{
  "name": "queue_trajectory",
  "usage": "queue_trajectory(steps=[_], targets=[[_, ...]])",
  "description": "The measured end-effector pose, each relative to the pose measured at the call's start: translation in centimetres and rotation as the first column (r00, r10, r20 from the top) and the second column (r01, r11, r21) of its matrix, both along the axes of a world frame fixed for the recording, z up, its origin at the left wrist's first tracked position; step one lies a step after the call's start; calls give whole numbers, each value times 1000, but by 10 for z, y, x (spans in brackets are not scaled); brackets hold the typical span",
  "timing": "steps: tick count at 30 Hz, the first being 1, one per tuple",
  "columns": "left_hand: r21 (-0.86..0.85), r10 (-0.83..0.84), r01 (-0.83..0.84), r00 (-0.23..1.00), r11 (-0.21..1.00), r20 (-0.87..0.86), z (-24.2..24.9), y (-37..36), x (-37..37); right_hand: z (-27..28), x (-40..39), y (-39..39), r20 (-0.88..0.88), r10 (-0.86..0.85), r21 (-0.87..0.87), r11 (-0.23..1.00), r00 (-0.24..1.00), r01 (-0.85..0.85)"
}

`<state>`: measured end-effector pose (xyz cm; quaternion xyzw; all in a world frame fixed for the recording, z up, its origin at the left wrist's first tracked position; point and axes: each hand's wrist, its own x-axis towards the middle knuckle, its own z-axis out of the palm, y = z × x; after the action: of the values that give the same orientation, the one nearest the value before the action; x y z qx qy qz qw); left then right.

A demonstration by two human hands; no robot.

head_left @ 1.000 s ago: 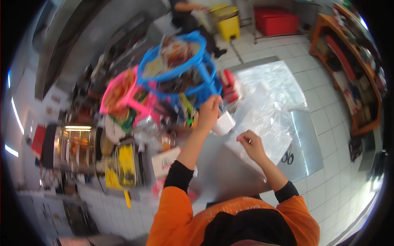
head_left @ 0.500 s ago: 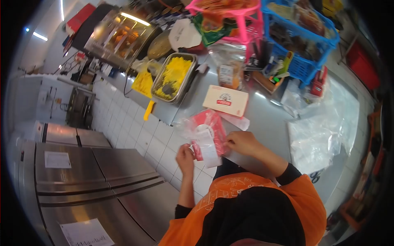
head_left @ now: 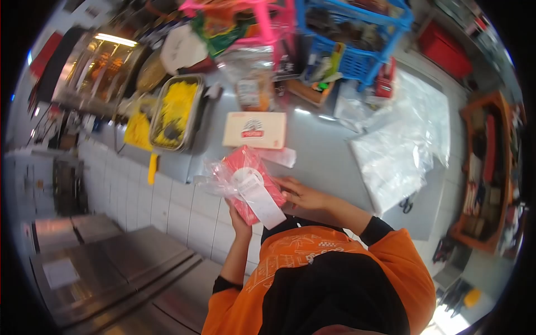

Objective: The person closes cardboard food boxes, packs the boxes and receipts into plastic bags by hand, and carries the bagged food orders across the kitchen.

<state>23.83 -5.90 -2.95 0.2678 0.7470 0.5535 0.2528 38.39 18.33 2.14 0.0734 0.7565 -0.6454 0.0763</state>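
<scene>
A flat red box (head_left: 243, 160) inside a clear plastic bag is held tilted in front of my body, over the table's near edge. A round white label and a long white paper slip (head_left: 262, 207) show on its upper face. My left hand (head_left: 239, 221) is closed around the box's lower left side, its fingers partly hidden beneath. At the right edge, my right hand (head_left: 301, 194) has its fingers stretched out and apart, touching the bagged box. The bag's gathered plastic (head_left: 215, 177) sticks out to the left. A cream printed carton (head_left: 237, 137) lies just beyond, on the steel table (head_left: 312, 153).
A metal tray of yellow food (head_left: 177, 103) stands at the left, with a yellow handle (head_left: 152, 168) near the edge. Pink (head_left: 271, 28) and blue baskets (head_left: 357, 66) stand at the back. Clear plastic bags (head_left: 391, 162) and scissors (head_left: 407, 205) lie at the right.
My view has swung to the right. My left hand has moved from the bag's edge to under the box. My right hand's fingers, bunched at the bag before, are now stretched out beside it.
</scene>
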Motion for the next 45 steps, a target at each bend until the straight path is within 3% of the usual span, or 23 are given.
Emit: queue_trajectory(steps=[2,4,7,8,11,13,15,18,22,27,29,31,32,33,34,35,36,38,39,41,42,43,45], targets=[[343,-46,-93,926,935,376,83,50,56,-1,47,14,133,-64,-107,991,989,78],[246,-224,135,898,960,379,88,65,76,-6,107,30,218,-220,-189,946,951,262],[-14,-386,414,858,910,340,68,111,92,47,140,39,207,-467,-306,804,860,510],[14,-458,476,837,879,300,46,124,90,61,150,47,195,-556,-354,728,808,586],[86,-551,545,813,834,189,38,171,73,49,177,85,-168,-605,230,743,778,628],[117,-570,559,813,821,115,36,184,57,47,184,109,-399,-766,517,267,504,814],[190,-488,496,868,847,-92,66,189,41,10,212,142,-452,-833,579,-1,320,815],[226,-346,324,936,919,68,77,172,28,-25,226,178,-597,-795,748,-506,102,429],[155,-210,212,977,965,-32,65,135,21,-2,239,207,-264,-880,898,-75,394,433],[243,-54,39,997,969,53,94,112,40,32,236,207,-597,-792,654,-386,129,650],[363,-267,197,952,911,152,116,117,52,125,181,149,-607,-789,228,-60,94,972],[380,-520,447,847,810,111,145,125,60,128,156,93,-494,-776,139,374,392,917],[318,-649,606,759,729,44,155,127,63,134,134,70,-556,-467,430,546,687,719],[387,-639,542,747,746,185,154,123,66,139,111,46,-548,-77,636,608,833,475],[446,-625,468,712,762,320,150,116,70,149,81,15,-549,-4,604,690,836,400],[491,-607,387,656,780,448,149,110,71,158,70,-4,-541,49,659,644,839,388],[240,-486,422,753,874,444,156,103,67,164,63,-13,-530,104,710,596,841,374],[227,-498,445,801,866,332,129,79,52,158,67,-4,-628,-7,541,714,778,444],[263,-501,426,733,866,461,135,72,47,152,69,0,-665,-71,444,763,744,470],[305,-463,356,558,883,688,147,59,38,130,71,-13,-460,-650,170,605,605,778],[165,-402,384,690,908,602,157,55,54,116,66,-14,-331,-693,10,676,640,737],[145,-405,406,684,902,607,156,49,61,99,61,-26,38,-537,-597,664,843,450],[176,-430,422,640,889,637,154,40,63,90,66,-26,170,-152,-679,698,974,227]])
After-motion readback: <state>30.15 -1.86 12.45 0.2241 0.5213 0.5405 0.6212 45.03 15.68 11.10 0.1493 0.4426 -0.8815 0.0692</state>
